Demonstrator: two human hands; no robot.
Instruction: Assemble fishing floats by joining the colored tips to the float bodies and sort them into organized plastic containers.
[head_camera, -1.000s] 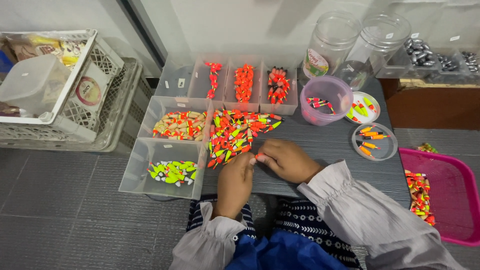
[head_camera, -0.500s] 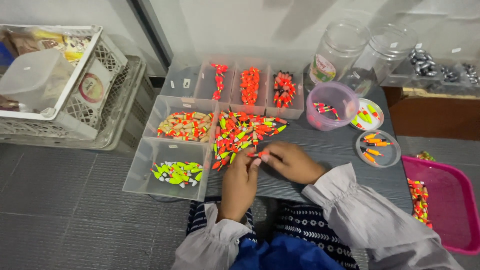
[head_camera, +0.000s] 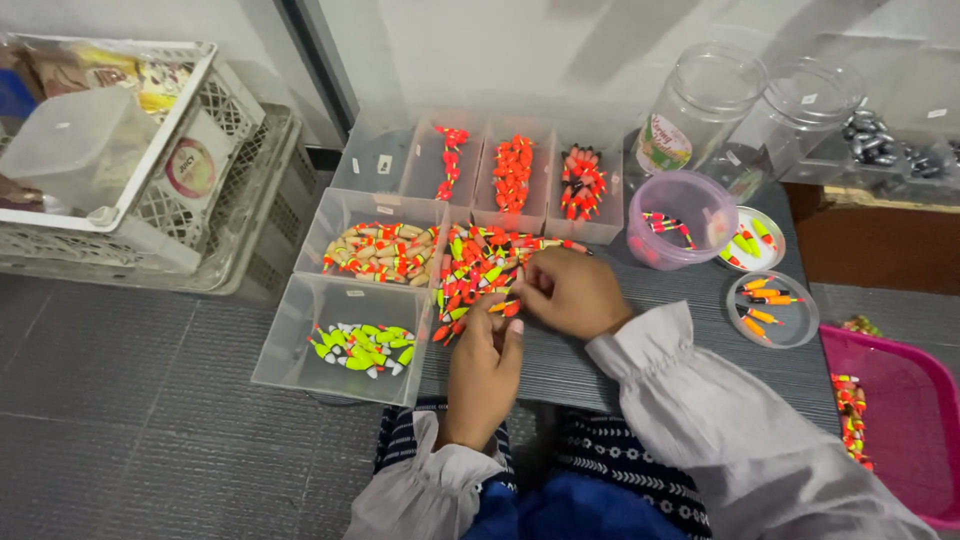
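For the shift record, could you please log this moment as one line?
left hand: at edge of float pile | right hand: fingertips on pile | surface: grey table | nearby: clear trays, purple bowl

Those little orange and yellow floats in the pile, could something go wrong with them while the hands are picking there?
Maybe. The loose pile of floats lies on the grey board right beside the open trays, so a nudge from the left hand or right hand could flick some into the wrong tray, such as the tray of green floats. The pile also sits near the board's front edge, so pieces might roll onto the floor.
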